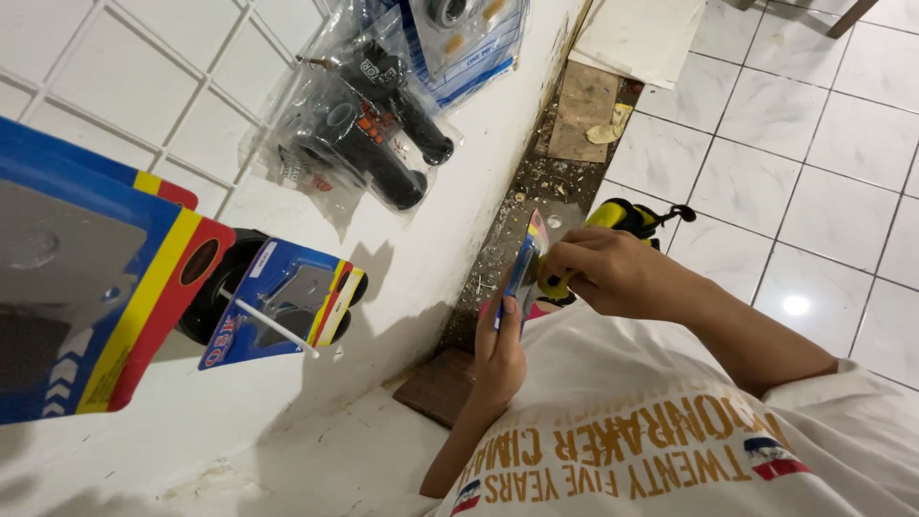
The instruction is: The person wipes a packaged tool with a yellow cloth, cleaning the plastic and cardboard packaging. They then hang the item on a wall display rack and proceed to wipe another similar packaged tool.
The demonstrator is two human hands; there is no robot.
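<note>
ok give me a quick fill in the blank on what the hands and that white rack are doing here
1. Both hands hold a flat blue ____ pack between them.
2. The black handlebar grips hang on the rack in clear ____ bags.
3. The floor is laid with white ____.
4. The right hand also grips a ____ and black tool.

Missing words: card; plastic; tiles; yellow

Count on inspection — two hands: left hand (500,352), right hand (605,273). One blue carded packet (520,278) held between them. One yellow-and-black tool (627,218). On the wire rack (182,105) — two clear bags of black grips (369,129), two blue-and-red carded packs (278,304), one further blister pack (469,38).
</note>
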